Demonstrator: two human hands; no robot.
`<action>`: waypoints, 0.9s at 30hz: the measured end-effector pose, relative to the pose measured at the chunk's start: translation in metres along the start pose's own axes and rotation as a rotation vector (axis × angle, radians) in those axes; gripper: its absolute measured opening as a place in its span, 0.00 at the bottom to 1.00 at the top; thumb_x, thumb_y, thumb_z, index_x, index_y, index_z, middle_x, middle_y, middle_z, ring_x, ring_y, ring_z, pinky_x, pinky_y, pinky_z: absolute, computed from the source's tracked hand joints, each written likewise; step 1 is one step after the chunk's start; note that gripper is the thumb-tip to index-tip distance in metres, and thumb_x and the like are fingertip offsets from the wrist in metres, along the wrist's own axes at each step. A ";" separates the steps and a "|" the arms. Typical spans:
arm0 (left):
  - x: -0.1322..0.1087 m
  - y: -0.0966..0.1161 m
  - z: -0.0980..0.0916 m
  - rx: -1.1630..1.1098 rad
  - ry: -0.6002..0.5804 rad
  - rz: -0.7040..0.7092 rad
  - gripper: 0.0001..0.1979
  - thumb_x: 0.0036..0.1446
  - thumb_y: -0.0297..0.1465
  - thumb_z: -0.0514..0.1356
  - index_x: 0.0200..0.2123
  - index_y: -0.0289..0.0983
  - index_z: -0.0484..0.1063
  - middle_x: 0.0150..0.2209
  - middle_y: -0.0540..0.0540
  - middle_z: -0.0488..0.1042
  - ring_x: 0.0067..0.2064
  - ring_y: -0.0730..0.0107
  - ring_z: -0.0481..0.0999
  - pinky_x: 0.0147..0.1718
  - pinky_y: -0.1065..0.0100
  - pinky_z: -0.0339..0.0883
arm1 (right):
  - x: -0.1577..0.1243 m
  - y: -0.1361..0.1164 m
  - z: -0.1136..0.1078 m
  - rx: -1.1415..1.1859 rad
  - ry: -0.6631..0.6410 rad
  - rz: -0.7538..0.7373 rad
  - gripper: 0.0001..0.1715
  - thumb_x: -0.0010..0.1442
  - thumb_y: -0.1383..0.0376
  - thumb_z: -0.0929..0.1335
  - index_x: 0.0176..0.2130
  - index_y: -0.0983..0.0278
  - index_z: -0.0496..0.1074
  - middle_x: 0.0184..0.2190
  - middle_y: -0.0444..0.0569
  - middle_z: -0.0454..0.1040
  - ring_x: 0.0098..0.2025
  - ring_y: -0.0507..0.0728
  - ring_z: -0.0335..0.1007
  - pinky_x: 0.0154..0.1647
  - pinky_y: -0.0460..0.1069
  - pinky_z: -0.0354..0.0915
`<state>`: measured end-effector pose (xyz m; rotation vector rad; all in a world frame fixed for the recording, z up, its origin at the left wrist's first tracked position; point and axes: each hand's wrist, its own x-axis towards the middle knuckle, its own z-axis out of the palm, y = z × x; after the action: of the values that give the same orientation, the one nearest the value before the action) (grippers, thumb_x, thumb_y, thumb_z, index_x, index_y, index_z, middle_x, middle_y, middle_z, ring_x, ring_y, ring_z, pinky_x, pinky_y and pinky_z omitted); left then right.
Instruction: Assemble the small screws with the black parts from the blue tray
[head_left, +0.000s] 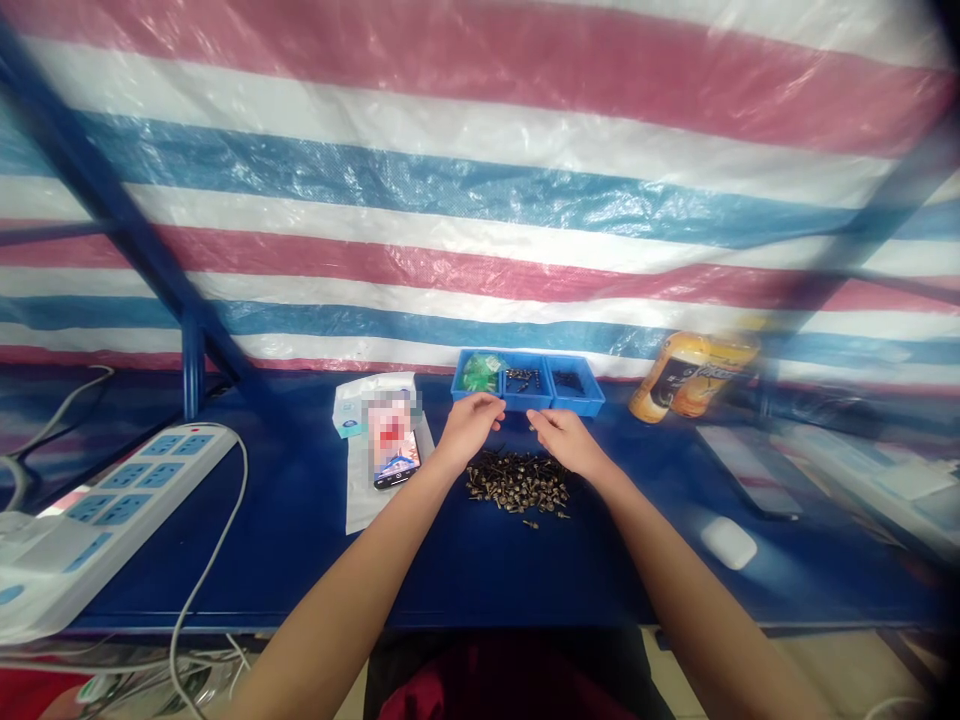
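Note:
Both of my hands hover above the near edge of a blue divided tray (526, 402), fingertips facing each other with a small gap between. My left hand (472, 425) is closed in a pinch; whatever may be in it is too small to name. Thumb and finger of my right hand (566, 438) are pressed together too, with a tiny thing at their tips that I cannot make out. Below and between the hands lies a loose pile of small metal screws (517, 484). The tray's middle compartment has several metal pieces (523, 380), and its right one dark small pieces (568, 384).
A green plastic item (482, 374) fills the tray's left compartment. Left stand a lit phone (396, 462) on a white packet (360, 495) and a power strip (150, 510) with a cable. Right are orange containers (667, 378), another phone (750, 472) and a white case (729, 542).

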<state>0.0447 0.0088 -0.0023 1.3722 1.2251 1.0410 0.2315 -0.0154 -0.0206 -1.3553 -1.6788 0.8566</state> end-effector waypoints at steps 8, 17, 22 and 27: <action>0.007 -0.008 -0.014 0.458 0.026 0.163 0.09 0.56 0.36 0.58 0.34 0.42 0.78 0.33 0.49 0.80 0.37 0.63 0.77 0.39 0.65 0.67 | 0.007 0.006 -0.005 0.194 0.274 0.007 0.41 0.60 0.50 0.69 0.65 0.58 0.53 0.24 0.39 0.68 0.25 0.54 0.66 0.28 0.49 0.63; -0.003 -0.005 -0.025 0.876 -0.205 0.180 0.10 0.54 0.39 0.60 0.38 0.46 0.78 0.39 0.51 0.81 0.42 0.60 0.78 0.37 0.66 0.66 | 0.003 0.010 -0.006 -0.322 -0.084 -0.275 0.11 0.62 0.63 0.67 0.41 0.58 0.79 0.39 0.47 0.79 0.38 0.56 0.74 0.42 0.52 0.66; -0.008 -0.005 -0.015 0.971 -0.222 0.173 0.10 0.55 0.40 0.59 0.34 0.47 0.79 0.39 0.50 0.81 0.43 0.60 0.78 0.39 0.66 0.67 | 0.001 0.007 0.000 -0.372 -0.079 -0.271 0.13 0.63 0.64 0.66 0.44 0.58 0.79 0.40 0.48 0.80 0.40 0.57 0.75 0.44 0.51 0.67; -0.014 -0.008 -0.002 1.106 -0.135 0.184 0.09 0.56 0.33 0.58 0.34 0.45 0.79 0.41 0.46 0.80 0.44 0.57 0.78 0.41 0.62 0.68 | 0.002 0.010 -0.001 -0.369 -0.041 -0.223 0.13 0.63 0.62 0.66 0.45 0.59 0.78 0.39 0.48 0.80 0.36 0.56 0.75 0.41 0.50 0.67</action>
<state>0.0396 -0.0051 -0.0095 2.3659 1.6722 0.3061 0.2368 -0.0109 -0.0287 -1.3589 -2.0467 0.4631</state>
